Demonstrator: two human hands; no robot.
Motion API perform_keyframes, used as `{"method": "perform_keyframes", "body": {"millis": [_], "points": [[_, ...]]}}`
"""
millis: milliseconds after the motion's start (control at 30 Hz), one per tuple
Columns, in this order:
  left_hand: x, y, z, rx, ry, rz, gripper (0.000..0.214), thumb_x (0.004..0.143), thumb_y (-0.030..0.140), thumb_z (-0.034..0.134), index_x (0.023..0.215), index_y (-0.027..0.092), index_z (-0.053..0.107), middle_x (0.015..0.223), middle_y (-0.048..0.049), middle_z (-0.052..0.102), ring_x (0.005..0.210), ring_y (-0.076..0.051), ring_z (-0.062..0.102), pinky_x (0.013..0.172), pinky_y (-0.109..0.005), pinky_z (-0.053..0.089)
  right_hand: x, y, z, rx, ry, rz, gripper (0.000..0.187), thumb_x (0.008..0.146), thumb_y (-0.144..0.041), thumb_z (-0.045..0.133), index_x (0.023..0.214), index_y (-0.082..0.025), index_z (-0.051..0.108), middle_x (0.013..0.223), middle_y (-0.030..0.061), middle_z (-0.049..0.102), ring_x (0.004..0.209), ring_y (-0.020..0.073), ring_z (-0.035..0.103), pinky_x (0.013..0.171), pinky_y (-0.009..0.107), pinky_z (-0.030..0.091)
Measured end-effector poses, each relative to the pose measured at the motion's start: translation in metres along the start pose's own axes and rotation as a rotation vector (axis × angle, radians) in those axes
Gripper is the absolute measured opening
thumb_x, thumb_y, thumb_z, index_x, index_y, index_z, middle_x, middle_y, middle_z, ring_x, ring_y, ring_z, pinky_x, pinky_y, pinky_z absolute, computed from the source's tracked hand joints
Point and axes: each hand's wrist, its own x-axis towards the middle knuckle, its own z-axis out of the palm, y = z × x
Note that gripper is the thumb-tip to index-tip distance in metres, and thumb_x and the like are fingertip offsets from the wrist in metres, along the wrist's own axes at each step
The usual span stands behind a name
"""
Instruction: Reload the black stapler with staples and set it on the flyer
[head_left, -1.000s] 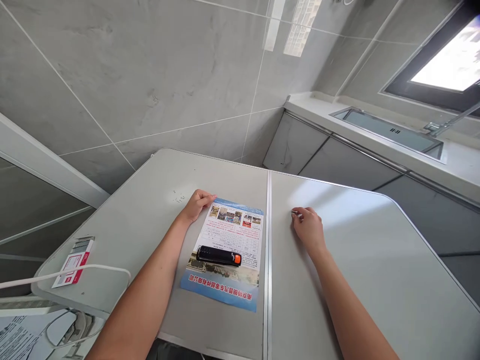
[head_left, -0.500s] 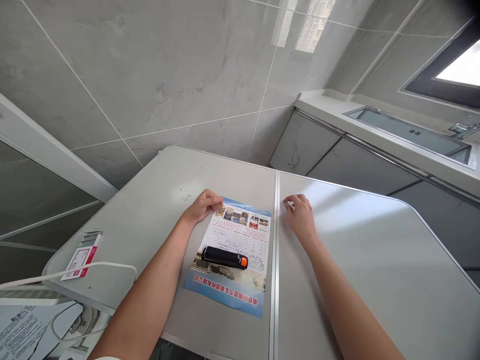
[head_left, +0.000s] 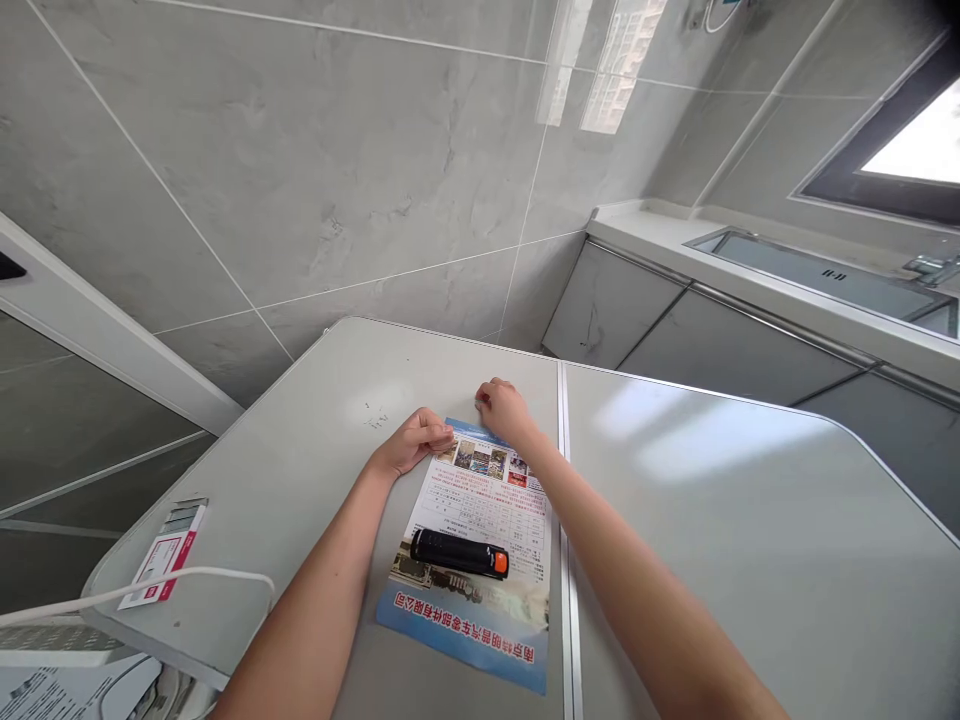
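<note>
A printed flyer with a blue border lies on the table, its writing upside down to me. My left hand is closed at the flyer's far left corner, thumb and fingers pressed on it. At the far edge of the flyer, my right hand has its fingertips pinched together; a tiny thing may be between them, too small to name. Across the flyer's near half rests a black stapler with an orange end. Neither hand touches it.
The grey table has a metal seam right of the flyer. A red-and-white packet and a white cable are at the left edge. Beyond stand a tiled wall and a counter with a sink.
My right hand has moved left from beyond the seam to the flyer's far edge. My left hand stays at its corner. The view has shifted slightly.
</note>
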Motion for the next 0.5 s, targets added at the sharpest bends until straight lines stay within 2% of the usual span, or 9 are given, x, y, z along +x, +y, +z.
{"method": "perform_keyframes", "body": {"millis": [167,267,400,500], "points": [[0.000,0.000,-0.001,0.019,-0.012,-0.015,0.065,0.088,0.050,0.070,0.052,0.021,0.024,0.055,0.0058,0.019,0.055,-0.010,0.017,0.058,-0.032,0.016,-0.006,0.001,-0.010,-0.009,0.027,-0.011,0.015,0.094,-0.016,0.058,0.104,-0.017,0.069,0.105,0.0091,0.067,0.096,0.0213,0.059,0.081,0.030,0.042],[0.000,-0.001,-0.002,0.014,0.017,-0.010,0.067,0.086,0.051,0.071,0.052,0.021,0.022,0.056,0.0062,0.016,0.055,-0.009,0.015,0.058,-0.032,0.016,-0.023,0.021,-0.030,-0.029,0.089,0.013,0.021,0.100,-0.019,0.047,0.101,-0.019,0.067,0.103,0.0094,0.066,0.096,0.0221,0.058,0.080,0.031,0.041],[0.000,-0.002,-0.003,0.018,0.034,0.011,0.067,0.087,0.049,0.071,0.052,0.021,0.022,0.057,0.0062,0.015,0.055,-0.009,0.015,0.058,-0.032,0.015,-0.074,0.088,-0.061,-0.134,0.187,0.150,0.024,0.097,-0.025,0.045,0.078,-0.021,0.058,0.082,0.0048,0.059,0.075,0.0195,0.054,0.068,0.031,0.037],[0.001,-0.002,-0.002,0.019,0.038,0.022,0.066,0.088,0.048,0.070,0.052,0.021,0.021,0.056,0.0061,0.015,0.055,-0.009,0.014,0.058,-0.032,0.015,-0.125,0.148,-0.082,-0.238,0.281,0.242,0.024,0.096,-0.028,0.046,0.074,-0.022,0.050,0.078,0.0033,0.055,0.071,0.0188,0.051,0.066,0.031,0.035]]}}
